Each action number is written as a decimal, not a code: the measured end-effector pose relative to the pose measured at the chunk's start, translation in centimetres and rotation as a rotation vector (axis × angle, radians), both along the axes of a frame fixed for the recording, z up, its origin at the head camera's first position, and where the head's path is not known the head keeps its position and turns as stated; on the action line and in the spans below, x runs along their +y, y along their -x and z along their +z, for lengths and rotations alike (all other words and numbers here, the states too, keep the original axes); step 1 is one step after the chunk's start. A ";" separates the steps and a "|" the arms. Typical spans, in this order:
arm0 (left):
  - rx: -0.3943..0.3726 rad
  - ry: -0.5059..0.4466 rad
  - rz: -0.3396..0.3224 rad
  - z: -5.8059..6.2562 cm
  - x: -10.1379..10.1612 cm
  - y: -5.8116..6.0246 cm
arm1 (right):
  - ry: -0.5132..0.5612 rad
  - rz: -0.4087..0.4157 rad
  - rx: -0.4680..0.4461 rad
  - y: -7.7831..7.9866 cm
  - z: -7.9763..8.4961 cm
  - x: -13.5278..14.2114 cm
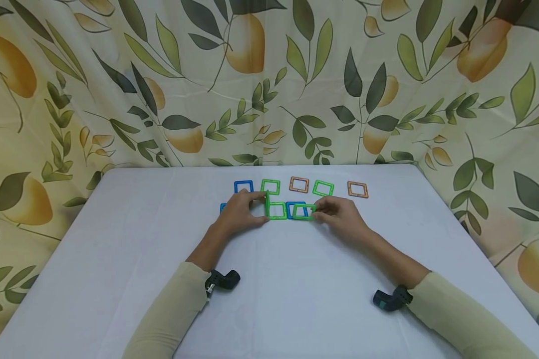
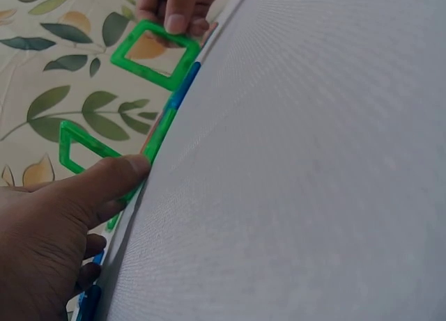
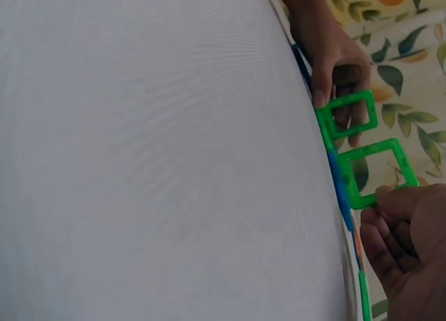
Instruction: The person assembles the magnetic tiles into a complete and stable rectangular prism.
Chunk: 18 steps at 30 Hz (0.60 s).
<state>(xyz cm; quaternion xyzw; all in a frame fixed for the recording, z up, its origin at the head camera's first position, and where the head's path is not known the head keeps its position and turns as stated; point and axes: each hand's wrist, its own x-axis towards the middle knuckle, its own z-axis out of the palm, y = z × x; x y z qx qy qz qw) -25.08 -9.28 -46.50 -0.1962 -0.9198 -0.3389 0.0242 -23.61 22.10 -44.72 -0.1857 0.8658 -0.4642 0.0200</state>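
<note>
Your beige sleeves reach in nearest, over a white-covered table; a fruit-print curtain hangs beyond. Your left hand is half-curled, thumb and fingers gripping an upright green square frame at the left edge of a flat green square frame. Your right hand, nearly closed, pinches a raised green square frame by its right side, over a flat blue square frame. Five more square frames lie on the far side.
</note>
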 end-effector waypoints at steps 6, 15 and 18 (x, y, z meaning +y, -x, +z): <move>-0.002 -0.002 0.005 0.0 0.0 0.0 | -0.012 0.014 0.033 0.0 0.3 -0.9; -0.008 0.008 0.003 0.1 0.0 0.0 | -0.020 0.013 0.031 0.1 0.6 -1.8; -0.011 0.011 0.002 0.1 -0.1 0.0 | -0.014 0.009 0.021 0.1 0.6 -2.1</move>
